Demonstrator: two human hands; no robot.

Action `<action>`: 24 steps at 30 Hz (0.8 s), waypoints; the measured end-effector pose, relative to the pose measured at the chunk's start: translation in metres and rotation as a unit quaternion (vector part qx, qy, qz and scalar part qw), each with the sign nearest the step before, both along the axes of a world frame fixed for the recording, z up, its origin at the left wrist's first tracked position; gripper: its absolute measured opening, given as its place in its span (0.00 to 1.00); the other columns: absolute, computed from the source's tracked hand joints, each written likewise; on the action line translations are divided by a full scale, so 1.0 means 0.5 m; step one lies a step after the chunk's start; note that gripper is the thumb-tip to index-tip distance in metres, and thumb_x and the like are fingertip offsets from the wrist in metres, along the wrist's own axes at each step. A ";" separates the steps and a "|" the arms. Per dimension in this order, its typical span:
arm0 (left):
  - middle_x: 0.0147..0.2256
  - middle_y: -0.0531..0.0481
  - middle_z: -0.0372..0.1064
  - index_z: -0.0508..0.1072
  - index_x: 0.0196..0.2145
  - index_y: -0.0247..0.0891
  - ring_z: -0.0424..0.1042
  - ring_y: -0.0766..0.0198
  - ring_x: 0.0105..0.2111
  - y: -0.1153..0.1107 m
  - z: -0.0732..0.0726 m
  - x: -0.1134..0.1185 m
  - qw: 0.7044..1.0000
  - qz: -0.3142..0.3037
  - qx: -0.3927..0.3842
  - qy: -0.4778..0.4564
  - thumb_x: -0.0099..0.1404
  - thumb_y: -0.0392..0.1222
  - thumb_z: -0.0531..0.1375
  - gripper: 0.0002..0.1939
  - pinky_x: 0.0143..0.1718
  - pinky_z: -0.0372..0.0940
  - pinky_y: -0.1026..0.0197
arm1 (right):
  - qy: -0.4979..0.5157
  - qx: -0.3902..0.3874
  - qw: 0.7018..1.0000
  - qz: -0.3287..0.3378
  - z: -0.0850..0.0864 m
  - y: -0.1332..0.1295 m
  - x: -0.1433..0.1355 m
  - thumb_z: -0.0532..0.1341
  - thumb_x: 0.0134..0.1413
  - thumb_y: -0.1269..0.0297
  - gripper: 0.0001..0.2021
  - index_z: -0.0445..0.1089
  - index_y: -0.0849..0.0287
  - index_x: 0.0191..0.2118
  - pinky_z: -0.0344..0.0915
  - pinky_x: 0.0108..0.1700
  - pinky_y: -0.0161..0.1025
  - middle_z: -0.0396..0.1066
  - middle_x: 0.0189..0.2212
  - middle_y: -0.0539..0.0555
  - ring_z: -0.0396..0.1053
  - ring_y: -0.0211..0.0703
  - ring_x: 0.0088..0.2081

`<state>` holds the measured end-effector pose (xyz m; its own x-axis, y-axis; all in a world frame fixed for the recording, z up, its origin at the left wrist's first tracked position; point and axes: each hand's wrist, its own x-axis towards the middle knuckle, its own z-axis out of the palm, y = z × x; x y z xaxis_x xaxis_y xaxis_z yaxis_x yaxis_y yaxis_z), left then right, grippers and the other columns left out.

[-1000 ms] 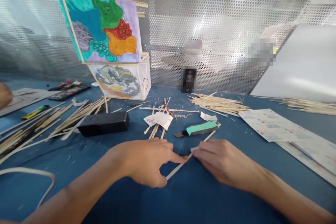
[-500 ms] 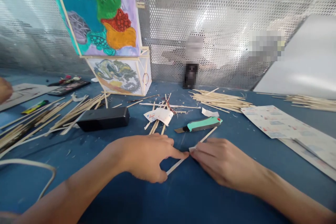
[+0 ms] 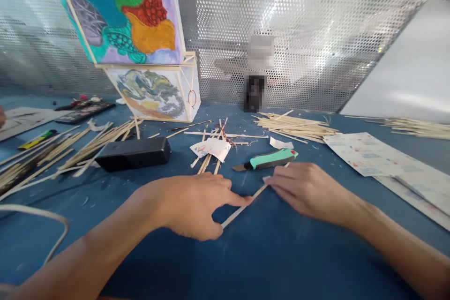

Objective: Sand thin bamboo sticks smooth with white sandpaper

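Observation:
A thin wooden stick (image 3: pixel 259 191) lies slantwise on the blue table, its lower stretch whitish. My left hand (image 3: pixel 197 204) holds it down, the thumb at its near end and the index fingertip along its middle, with these two digits spread apart. Farther up the stick, my right hand (image 3: pixel 304 187) pinches a small scrap of white paper (image 3: pixel 266 180) against it; the stick's upper part is mostly hidden under that hand. A utility knife (image 3: pixel 272 158) with a turquoise handle and its blade out lies just beyond. Several sticks and a printed paper scrap (image 3: pixel 213 149) sit beyond my left hand.
A dark box-shaped case (image 3: pixel 133 153) and bundled sticks (image 3: pixel 98 143) are at left. More sticks (image 3: pixel 295 125) and printed sheets (image 3: pixel 362 152) are at right. A painted stick-framed lantern (image 3: pixel 151 93) stands before a perforated metal panel (image 3: pixel 302 33). Another person's hand shows at the far left edge.
My right hand has slid up and away along the stick with the paper scrap, baring more of its middle. My left hand keeps its hold. The view has tilted down slightly.

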<state>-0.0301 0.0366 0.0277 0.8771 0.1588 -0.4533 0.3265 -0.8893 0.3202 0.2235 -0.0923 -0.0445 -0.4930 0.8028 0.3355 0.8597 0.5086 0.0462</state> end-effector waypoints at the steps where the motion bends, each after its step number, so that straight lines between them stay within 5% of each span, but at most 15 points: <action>1: 0.57 0.49 0.69 0.58 0.70 0.72 0.70 0.49 0.60 0.000 0.000 0.000 1.000 0.003 -0.007 0.006 0.64 0.46 0.63 0.39 0.62 0.65 0.47 | -0.005 0.014 1.000 -0.015 0.000 0.001 0.008 0.54 0.74 0.69 0.12 0.76 0.60 0.43 0.59 0.35 0.42 0.73 0.34 0.54 0.68 0.41 0.31; 8: 0.53 0.46 0.70 0.61 0.69 0.67 0.71 0.47 0.58 -0.001 0.004 0.006 1.000 0.005 -0.021 0.019 0.64 0.44 0.63 0.38 0.60 0.66 0.46 | 0.013 -0.034 0.999 0.030 0.000 0.002 -0.014 0.51 0.74 0.71 0.14 0.76 0.60 0.45 0.60 0.34 0.42 0.72 0.33 0.53 0.67 0.40 0.31; 24: 0.60 0.47 0.68 0.56 0.70 0.72 0.69 0.46 0.61 -0.001 0.001 0.004 0.999 0.024 -0.009 0.027 0.65 0.47 0.62 0.40 0.62 0.65 0.42 | -0.002 0.018 1.000 -0.014 -0.002 0.005 0.011 0.53 0.74 0.70 0.13 0.76 0.61 0.47 0.61 0.35 0.41 0.73 0.34 0.54 0.70 0.41 0.32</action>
